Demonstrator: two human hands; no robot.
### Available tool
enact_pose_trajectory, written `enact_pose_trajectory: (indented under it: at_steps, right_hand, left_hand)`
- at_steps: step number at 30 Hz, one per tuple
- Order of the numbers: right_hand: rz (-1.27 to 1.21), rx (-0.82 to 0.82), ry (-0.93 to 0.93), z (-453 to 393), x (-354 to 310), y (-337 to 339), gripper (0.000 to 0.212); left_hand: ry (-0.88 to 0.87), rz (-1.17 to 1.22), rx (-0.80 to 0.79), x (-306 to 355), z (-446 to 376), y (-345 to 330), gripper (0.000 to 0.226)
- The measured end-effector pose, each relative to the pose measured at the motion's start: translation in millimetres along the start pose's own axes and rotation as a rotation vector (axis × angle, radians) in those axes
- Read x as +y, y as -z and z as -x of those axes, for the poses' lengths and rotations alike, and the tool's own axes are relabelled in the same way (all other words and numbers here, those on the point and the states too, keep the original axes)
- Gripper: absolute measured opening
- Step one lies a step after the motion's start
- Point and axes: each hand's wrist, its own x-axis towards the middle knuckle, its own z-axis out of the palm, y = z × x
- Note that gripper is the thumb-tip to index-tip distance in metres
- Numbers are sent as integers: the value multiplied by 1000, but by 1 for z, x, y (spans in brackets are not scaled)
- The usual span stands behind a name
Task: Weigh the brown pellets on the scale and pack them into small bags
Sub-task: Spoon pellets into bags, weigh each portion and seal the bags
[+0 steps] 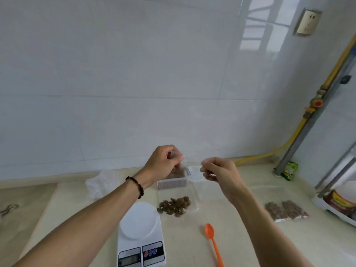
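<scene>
Two bare forearms reach forward over a pale stone counter (250,247) that meets a white tiled wall. The left hand (163,163), with a dark bead bracelet (137,186) on its wrist, and the right hand (221,171) are raised side by side, each pinching one top edge of a clear small bag (177,197) between curled fingertips and thumb. The bag hangs between them, and a cluster of brown pellets (175,204) lies at its bottom (the plastic is so clear its edges are hard to trace).

Behind the hands, toward 12 o'clock, sits a clear container (172,183) of more pellets with a white perforated lid (195,174) beside it. At 7 o'clock from the bag stands a white scale (140,237) with a round platform. An orange spoon (212,239) lies at 5 o'clock. Two filled bags (287,210) rest at 3 o'clock, well apart. A crumpled heap of clear empty bags (102,183) sits at 9 o'clock.
</scene>
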Motion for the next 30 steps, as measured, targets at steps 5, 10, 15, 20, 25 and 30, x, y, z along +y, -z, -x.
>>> enact_pose_trajectory:
  at_steps: [5, 10, 15, 20, 25, 30]
  right_hand:
    - [-51, -62, 39, 14, -18, 30, 13]
    - [10, -19, 101, 23, -28, 58, 13]
    - [-112, -78, 51, 24, -36, 78, 7]
    - [27, -51, 79, 17, -33, 85, 7]
    - [105, 18, 78, 4, -25, 99, 10]
    - [-14, 63, 54, -14, -22, 121, 9]
  left_hand:
    - [-38, 35, 36, 37, 12, -36, 15]
    - [5, 72, 9, 62, 16, -57, 13]
    - [-39, 17, 98, 69, 11, -84, 16]
    - [-58, -19, 76, 68, 0, -101, 15]
    - [-6, -53, -138, 69, -19, -104, 16]
    - [-50, -88, -35, 62, -44, -121, 15]
